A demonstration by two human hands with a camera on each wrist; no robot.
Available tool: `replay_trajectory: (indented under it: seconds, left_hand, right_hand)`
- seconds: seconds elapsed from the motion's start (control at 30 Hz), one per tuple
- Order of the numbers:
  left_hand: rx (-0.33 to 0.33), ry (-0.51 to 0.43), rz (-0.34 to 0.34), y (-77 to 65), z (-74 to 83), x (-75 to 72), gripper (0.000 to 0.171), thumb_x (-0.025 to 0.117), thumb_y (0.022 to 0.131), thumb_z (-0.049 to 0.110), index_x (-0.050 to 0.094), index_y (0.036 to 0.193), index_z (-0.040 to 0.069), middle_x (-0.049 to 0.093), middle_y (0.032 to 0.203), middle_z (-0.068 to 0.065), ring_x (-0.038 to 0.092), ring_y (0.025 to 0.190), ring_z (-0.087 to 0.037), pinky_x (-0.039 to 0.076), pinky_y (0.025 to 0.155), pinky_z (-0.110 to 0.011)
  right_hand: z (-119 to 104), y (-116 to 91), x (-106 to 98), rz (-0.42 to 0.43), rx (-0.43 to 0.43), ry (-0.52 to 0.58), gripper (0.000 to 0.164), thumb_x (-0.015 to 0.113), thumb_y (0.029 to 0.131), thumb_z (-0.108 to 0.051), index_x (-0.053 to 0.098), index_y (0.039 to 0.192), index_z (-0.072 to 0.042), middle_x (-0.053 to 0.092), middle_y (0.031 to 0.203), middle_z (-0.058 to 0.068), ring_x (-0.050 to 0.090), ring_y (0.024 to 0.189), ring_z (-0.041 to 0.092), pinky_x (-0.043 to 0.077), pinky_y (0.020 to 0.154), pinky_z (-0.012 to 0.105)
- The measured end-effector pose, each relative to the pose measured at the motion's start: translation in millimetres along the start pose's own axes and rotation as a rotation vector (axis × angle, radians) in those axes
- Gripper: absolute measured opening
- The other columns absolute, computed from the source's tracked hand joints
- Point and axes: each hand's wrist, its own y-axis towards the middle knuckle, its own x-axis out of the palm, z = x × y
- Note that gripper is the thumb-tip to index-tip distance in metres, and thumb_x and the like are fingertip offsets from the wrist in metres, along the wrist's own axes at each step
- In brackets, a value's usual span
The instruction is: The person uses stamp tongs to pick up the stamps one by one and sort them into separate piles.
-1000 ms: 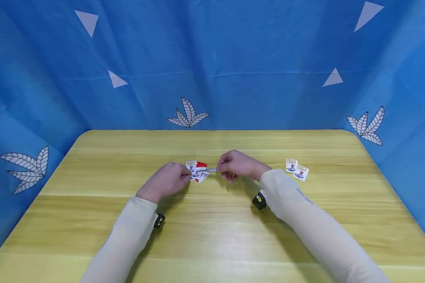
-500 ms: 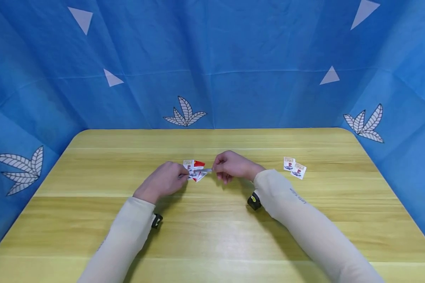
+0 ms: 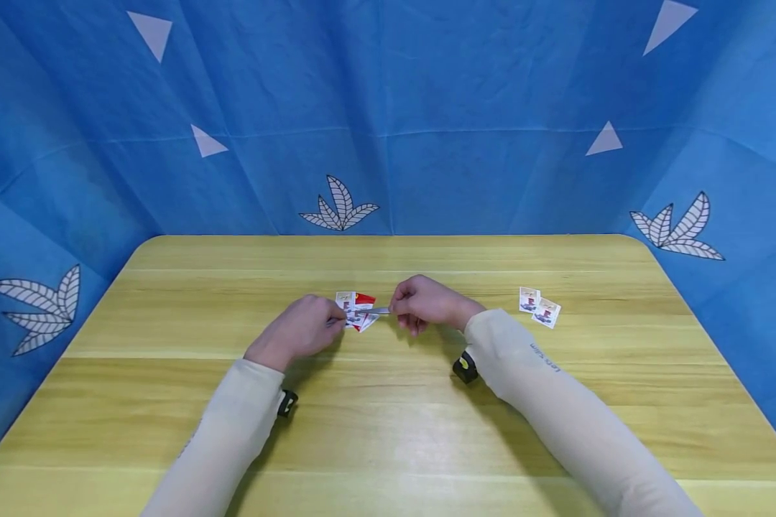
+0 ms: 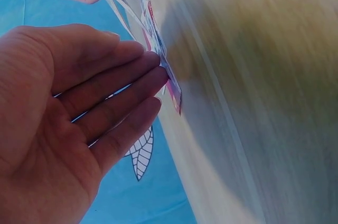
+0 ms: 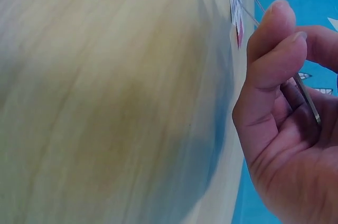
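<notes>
A small pile of stamp-like picture cards (image 3: 365, 299), some red and some white-bordered, lies left of the table's middle. My left hand (image 3: 300, 329) reaches in from the left, and its fingertips rest at the pile's near-left edge. The left wrist view has those fingers (image 4: 113, 89) nearly straight against the cards (image 4: 174, 96). From the other side, my right hand (image 3: 430, 301) pinches metal tweezers (image 3: 380, 311) between thumb and fingers. Their two prongs (image 4: 120, 3) stand apart, with the tips over the cards. The tweezers' rear end (image 5: 309, 101) lies inside the right palm.
Two overlapping white-bordered picture cards (image 3: 546, 313) lie farther right on the wooden table (image 3: 388, 431). A blue cloth (image 3: 465, 165) with white triangles and leaf prints hangs behind the table and along its sides. Dark wrist devices (image 3: 465, 367) sit on both cuffs.
The head view has shifted slightly. Both hands keep their places, with the left at the card pile and the tweezers in the right hand over it.
</notes>
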Motion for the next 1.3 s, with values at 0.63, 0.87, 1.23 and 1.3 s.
replay_trajectory:
  seconds: [0.63, 0.87, 1.23, 1.3]
  left_hand:
    - [0.002, 0.032, 0.009, -0.9, 2.1, -2.0, 0.024, 0.064, 0.095, 0.014, 0.073, 0.115, 0.003, 0.067, 0.111, -0.01, 0.055, 0.079, -0.019, 0.046, 0.072, -0.032]
    - [0.014, 0.039, 0.019, -1.4, 1.3, -2.0, 0.022, 0.064, 0.095, 0.014, 0.074, 0.112, 0.004, 0.068, 0.107, -0.008, 0.055, 0.08, -0.019, 0.046, 0.072, -0.032]
    - [0.056, 0.039, 0.035, 0.4, -0.3, -0.3, 0.018, 0.064, 0.095, 0.013, 0.075, 0.106, 0.004, 0.066, 0.096, -0.006, 0.053, 0.073, -0.017, 0.045, 0.068, -0.031]
    - [0.07, 0.041, 0.032, 0.3, -0.7, -0.1, 0.017, 0.064, 0.095, 0.013, 0.075, 0.104, 0.004, 0.066, 0.094, -0.005, 0.053, 0.071, -0.017, 0.045, 0.068, -0.031]
  right_hand:
    - [-1.9, 2.0, 0.1, 0.0, 0.008, -0.015, 0.018, 0.052, 0.099, -0.008, 0.061, 0.1, 0.008, 0.059, 0.07, 0.01, 0.056, 0.05, 0.017, 0.049, 0.053, 0.03]
    - [-0.6, 4.3, 2.0, -0.008, -0.021, -0.02, 0.017, 0.051, 0.099, -0.007, 0.059, 0.101, 0.008, 0.057, 0.07, 0.011, 0.055, 0.051, 0.018, 0.05, 0.053, 0.031]
    - [-0.7, 6.6, 4.2, -0.014, -0.057, -0.045, 0.016, 0.05, 0.099, -0.005, 0.057, 0.1, 0.008, 0.057, 0.07, 0.011, 0.055, 0.05, 0.019, 0.05, 0.054, 0.032]
    - [-0.7, 6.5, 4.0, -0.018, -0.065, -0.045, 0.016, 0.049, 0.1, -0.005, 0.057, 0.1, 0.009, 0.058, 0.07, 0.012, 0.055, 0.051, 0.019, 0.05, 0.054, 0.032]
